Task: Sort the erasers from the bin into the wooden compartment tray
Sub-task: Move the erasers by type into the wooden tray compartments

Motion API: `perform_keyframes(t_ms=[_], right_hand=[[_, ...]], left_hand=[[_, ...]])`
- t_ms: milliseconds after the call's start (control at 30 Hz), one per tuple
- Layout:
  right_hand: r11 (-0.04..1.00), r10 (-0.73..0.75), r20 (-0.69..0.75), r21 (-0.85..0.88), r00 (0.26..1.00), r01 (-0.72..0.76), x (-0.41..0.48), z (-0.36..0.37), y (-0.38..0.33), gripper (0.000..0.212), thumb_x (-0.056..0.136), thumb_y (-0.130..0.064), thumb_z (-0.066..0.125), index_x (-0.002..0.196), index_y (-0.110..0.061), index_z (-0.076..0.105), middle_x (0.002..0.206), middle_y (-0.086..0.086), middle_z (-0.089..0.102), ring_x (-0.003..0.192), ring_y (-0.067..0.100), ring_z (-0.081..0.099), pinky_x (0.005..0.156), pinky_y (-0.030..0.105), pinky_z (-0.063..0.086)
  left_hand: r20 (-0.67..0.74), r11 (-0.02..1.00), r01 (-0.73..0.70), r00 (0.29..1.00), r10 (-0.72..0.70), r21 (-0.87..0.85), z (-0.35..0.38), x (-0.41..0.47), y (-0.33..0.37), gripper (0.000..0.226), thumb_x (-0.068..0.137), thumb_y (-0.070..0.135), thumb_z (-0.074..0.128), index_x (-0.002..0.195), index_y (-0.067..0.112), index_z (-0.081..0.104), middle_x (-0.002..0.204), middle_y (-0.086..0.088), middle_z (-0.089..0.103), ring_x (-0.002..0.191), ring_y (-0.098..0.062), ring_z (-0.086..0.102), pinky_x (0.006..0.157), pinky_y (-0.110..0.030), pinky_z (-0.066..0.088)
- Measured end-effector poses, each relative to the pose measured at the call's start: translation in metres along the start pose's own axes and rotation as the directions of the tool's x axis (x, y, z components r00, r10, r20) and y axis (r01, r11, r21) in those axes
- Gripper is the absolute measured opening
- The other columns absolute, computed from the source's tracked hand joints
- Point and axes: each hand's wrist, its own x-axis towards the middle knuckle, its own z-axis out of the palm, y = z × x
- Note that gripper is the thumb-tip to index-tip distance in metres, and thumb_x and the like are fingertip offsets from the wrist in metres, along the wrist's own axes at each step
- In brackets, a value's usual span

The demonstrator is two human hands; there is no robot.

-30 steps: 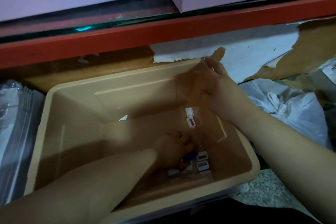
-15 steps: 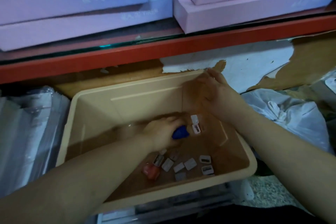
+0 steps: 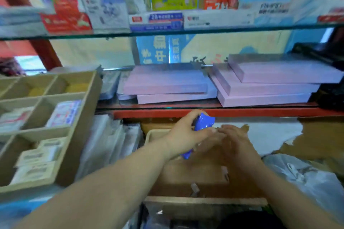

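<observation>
Above bin point(image 3: 204, 201), left hand point(image 3: 184, 135) around blue eraser point(image 3: 203, 122), right hand point(image 3: 236, 145) slack, labels point(image 3: 163, 18) blurred

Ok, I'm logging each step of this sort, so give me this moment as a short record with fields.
left hand: grips the blue eraser, above the bin
right hand: open, close beside the left hand, holding nothing
bin: below both hands, small erasers inside
wooden tray: to the left, several compartments hold packets

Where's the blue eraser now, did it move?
Yes. The left hand lifted the blue eraser up from inside the bin to above its far rim, near the red shelf.
</observation>
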Motion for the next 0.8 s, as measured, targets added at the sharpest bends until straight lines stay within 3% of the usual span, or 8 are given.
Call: perform_keyframes(t_ms=[67,133,200,267,367,500,633,800], right_hand=[[0.994,0.0,-0.104,0.109,0.995,0.012,0.005,-0.01,-0.033,0.039,0.073,-0.014,0.052,0.111,-0.009,0.06,0.111,0.009,0.06,0.101,0.025,0.058,0.092,0.038,0.045],[0.975,-0.025,-0.089,0.216,0.996,0.044,0.014,-0.014,-0.071,0.035,0.084,-0.015,0.052,0.118,-0.01,0.055,0.113,0.0,0.052,0.104,0.013,0.048,0.094,0.023,0.036],[0.958,-0.103,-0.053,0.262,0.993,0.114,0.027,-0.01,-0.109,0.032,0.088,-0.015,0.05,0.12,-0.011,0.053,0.11,-0.005,0.047,0.102,0.008,0.045,0.095,0.022,0.036],[0.936,-0.153,0.007,0.321,0.988,0.143,0.04,0.002,-0.148,0.032,0.089,-0.01,0.05,0.121,-0.011,0.051,0.115,-0.004,0.046,0.104,0.008,0.044,0.096,0.021,0.034],[0.891,-0.176,0.052,0.433,0.983,0.137,0.055,0.03,-0.202,0.035,0.088,-0.003,0.052,0.123,-0.006,0.049,0.121,0.003,0.046,0.118,0.015,0.044,0.099,0.017,0.029],[0.87,-0.192,0.133,0.482,0.972,0.105,0.067,0.062,-0.252,0.053,0.09,-0.018,0.053,0.138,-0.013,0.031,0.15,0.003,0.023,0.141,0.014,0.015,0.105,0.012,0.013],[0.87,-0.178,0.232,0.492,0.956,0.042,0.076,0.086,-0.273,0.058,0.09,-0.024,0.051,0.141,-0.024,0.023,0.154,-0.002,0.013,0.142,0.012,0.009,0.115,0.028,0.01],[0.813,-0.168,0.226,0.582,0.96,0.006,0.076,0.099,-0.274,0.047,0.093,-0.016,0.045,0.132,-0.035,0.03,0.144,-0.01,0.021,0.131,-0.001,0.019,0.109,0.018,0.018]], left_hand=[[-0.068,0.999,-0.049,0.996,0.05,0.017,-0.03,-0.012,0.029,0.022,0.085,0.017,0.063,0.089,0.028,0.045,0.064,0.005,0.046,0.049,-0.011,0.043,0.048,-0.02,0.042],[-0.136,0.989,-0.126,0.981,0.135,0.073,-0.067,-0.026,0.055,0.026,0.078,0.025,0.07,0.092,0.028,0.047,0.069,0.007,0.048,0.055,-0.008,0.045,0.055,-0.021,0.042],[-0.21,0.97,-0.189,0.953,0.218,0.15,-0.111,-0.045,0.075,0.025,0.069,0.031,0.068,0.087,0.03,0.049,0.071,0.01,0.049,0.055,0.002,0.046,0.058,-0.015,0.04],[-0.267,0.952,-0.198,0.928,0.259,0.234,-0.155,-0.069,0.083,0.023,0.074,0.024,0.071,0.081,0.03,0.049,0.07,0.01,0.049,0.053,0.006,0.045,0.056,-0.008,0.039],[-0.353,0.931,-0.121,0.902,0.247,0.344,-0.217,-0.106,0.073,0.025,0.079,0.017,0.07,0.081,0.029,0.048,0.071,0.011,0.051,0.053,0.008,0.047,0.053,-0.004,0.038],[-0.449,0.913,-0.001,0.871,0.202,0.409,-0.275,-0.136,0.05,0.024,0.08,0.017,0.069,0.091,0.027,0.05,0.085,0.007,0.054,0.056,0.004,0.051,0.05,-0.004,0.039],[-0.448,0.873,0.121,0.886,0.119,0.472,-0.301,-0.128,0.016,0.028,0.08,0.016,0.068,0.1,0.018,0.049,0.098,-0.001,0.054,0.078,-0.013,0.053,0.059,-0.004,0.039],[-0.382,0.721,0.224,0.922,0.062,0.656,-0.306,-0.083,-0.006,0.04,0.081,0.029,0.066,0.115,0.021,0.048,0.105,0.003,0.054,0.093,-0.015,0.052,0.077,-0.023,0.04]])
